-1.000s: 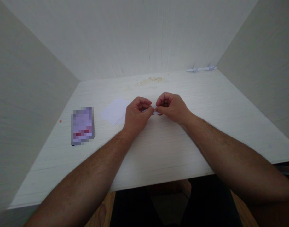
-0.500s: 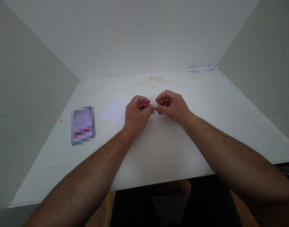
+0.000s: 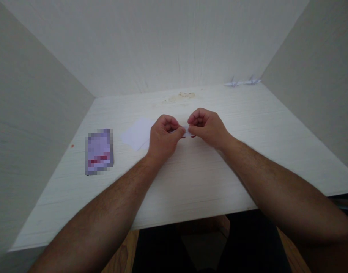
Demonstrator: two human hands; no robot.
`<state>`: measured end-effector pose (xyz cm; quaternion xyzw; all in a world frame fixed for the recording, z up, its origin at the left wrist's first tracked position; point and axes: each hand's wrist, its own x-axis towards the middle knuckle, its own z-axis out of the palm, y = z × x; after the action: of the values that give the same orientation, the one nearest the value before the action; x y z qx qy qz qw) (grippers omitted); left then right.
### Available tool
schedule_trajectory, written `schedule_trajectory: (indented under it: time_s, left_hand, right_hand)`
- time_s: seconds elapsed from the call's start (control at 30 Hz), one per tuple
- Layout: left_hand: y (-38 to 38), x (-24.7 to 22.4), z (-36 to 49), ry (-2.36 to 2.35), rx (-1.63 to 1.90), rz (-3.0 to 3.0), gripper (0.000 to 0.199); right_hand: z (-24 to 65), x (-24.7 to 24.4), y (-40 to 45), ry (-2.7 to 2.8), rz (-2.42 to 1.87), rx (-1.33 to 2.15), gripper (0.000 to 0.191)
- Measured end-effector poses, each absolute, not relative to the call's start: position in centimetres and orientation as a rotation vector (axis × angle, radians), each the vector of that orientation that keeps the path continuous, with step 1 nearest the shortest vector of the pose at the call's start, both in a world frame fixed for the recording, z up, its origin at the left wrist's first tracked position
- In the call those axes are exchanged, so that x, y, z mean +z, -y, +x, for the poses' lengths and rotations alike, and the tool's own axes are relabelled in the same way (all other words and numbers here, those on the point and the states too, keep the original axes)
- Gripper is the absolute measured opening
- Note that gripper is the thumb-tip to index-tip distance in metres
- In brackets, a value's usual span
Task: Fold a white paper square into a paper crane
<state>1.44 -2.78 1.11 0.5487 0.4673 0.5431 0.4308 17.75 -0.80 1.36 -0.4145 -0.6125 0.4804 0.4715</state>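
Note:
A small piece of folded white paper (image 3: pixel 186 131) is pinched between my two hands, above the middle of the table. My left hand (image 3: pixel 166 135) grips its left end with thumb and fingers. From the other side my right hand (image 3: pixel 207 128) pinches the right end, its upper fingers curled. Most of the paper is hidden by the fingers, so its exact shape does not show. Sheets of white paper (image 3: pixel 136 133) lie flat on the table just left of my left hand, partly covered by it.
Folded white paper figures (image 3: pixel 242 82) stand in a row at the back right, against the wall. A blurred-out purplish flat object (image 3: pixel 99 151) lies on the left of the white table (image 3: pixel 191 189). Panels enclose the table at the back and both sides.
My fingertips have drawn slightly apart, and a little more of the folded paper shows between them. Both hands keep their hold.

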Motion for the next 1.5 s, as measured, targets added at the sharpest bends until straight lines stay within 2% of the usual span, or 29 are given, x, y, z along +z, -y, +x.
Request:
schedule_trajectory:
  time_s: [0.83,1.23,1.4,1.5]
  left_hand:
    - [2.54,1.06,1.55,-1.206,1.309,1.381,0.035]
    - [2.56,0.84,1.04,-1.212,1.345,1.343,0.028]
    - [2.52,0.69,1.04,-1.231,1.27,1.409,0.016]
    - [2.48,0.56,1.1,-1.228,1.276,1.392,0.016]
  right_hand:
    - [18.0,1.15,0.81,1.608,-0.998,1.054,0.021]
    - [18.28,1.23,0.33,1.508,-1.027,1.089,0.021]
    - [18.37,1.05,0.32,1.52,-1.052,1.028,0.019]
    - [18.26,1.03,0.38,1.529,-1.063,1.027,0.018]
